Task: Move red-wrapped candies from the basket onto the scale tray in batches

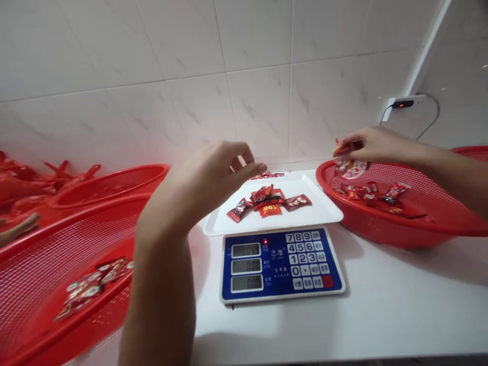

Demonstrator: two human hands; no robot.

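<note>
My left hand hovers over the left side of the scale's white tray. Its fingers are bent, with a gap to the thumb and nothing visible between them. Beneath and beyond it, several wrapped candies lie in a loose pile on the tray. Above the rim of the right red basket, my right hand is closed on wrapped candies; how many is unclear. A pale patterned wrapper hangs below its fingers. More small wrapped candies lie inside that basket.
A blue-faced digital scale with lit displays stands on the white table. At left, a red basket holds patterned packets. Behind it are another red basket and red bags. Part of another person's hand shows at the left edge.
</note>
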